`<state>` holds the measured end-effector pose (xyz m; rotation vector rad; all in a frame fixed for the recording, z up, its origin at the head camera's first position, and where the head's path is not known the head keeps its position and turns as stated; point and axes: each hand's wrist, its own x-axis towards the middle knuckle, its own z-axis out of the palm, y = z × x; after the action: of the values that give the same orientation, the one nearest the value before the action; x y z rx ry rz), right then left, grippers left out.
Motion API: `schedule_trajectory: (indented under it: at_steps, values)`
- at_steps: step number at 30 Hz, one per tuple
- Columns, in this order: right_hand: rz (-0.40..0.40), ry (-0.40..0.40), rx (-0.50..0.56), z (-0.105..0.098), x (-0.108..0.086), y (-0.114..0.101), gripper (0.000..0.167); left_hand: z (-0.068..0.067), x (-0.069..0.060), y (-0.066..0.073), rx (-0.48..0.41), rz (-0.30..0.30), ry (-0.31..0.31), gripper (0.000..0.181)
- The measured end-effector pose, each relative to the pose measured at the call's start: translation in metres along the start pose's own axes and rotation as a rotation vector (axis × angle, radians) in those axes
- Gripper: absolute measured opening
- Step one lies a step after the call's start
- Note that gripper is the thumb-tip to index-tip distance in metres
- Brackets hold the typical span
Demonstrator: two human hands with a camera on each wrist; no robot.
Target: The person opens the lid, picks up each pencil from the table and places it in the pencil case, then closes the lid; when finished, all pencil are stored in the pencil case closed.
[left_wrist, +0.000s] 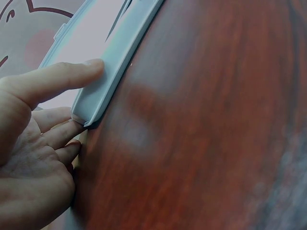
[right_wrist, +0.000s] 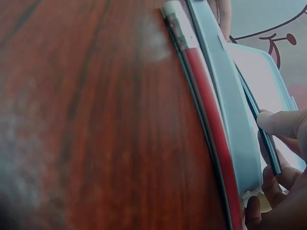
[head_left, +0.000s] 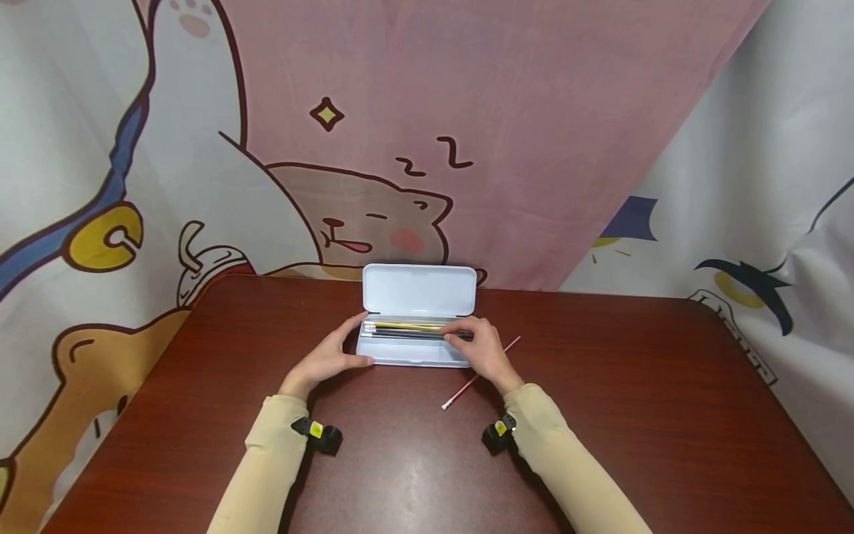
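A white pencil case (head_left: 419,354) stands open at the table's far side, its lid (head_left: 419,290) raised at the back. Several pencils (head_left: 400,325), yellow and dark, lie lengthwise in it, with pale ends to the left. My left hand (head_left: 325,360) holds the case's left end, thumb on the front edge and fingers round the side. With thumb and fingers, my right hand (head_left: 485,351) pinches a dark pencil (right_wrist: 248,98) near its right end, over the case. In front of the case's right end, a red pencil (head_left: 467,386) with a white eraser lies slanted on the table.
The reddish-brown wooden table (head_left: 400,460) extends on both sides of the case. Behind it hangs a cloth (head_left: 534,148) printed with cartoon animals. Small black devices (head_left: 325,437) are strapped to both wrists.
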<state>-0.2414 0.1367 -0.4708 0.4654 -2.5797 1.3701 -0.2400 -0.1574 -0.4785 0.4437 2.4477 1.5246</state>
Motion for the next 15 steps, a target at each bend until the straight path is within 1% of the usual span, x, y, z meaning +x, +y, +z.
schedule_trajectory:
  at_steps: [3, 8, 12, 15]
  values:
    - [0.027, -0.010, -0.024, 0.0018, 0.0010, -0.0001, 0.013, -0.0003, 0.0001, 0.0000, -0.011, -0.016, -0.002, 0.088]
    - [0.048, 0.017, -0.078, 0.0041, 0.0043, 0.0024, 0.014, -0.0006, 0.0005, 0.0005, -0.020, -0.048, -0.007, 0.089]
    - [0.047, 0.028, -0.079, 0.0030, 0.0048, 0.0029, 0.016, -0.0001, 0.0010, 0.0004, -0.015, -0.050, -0.006, 0.089]
    - [0.044, 0.013, -0.065, -0.0002, 0.0038, 0.0024, 0.017, -0.0001, 0.0008, 0.0010, -0.013, -0.047, -0.004, 0.089]
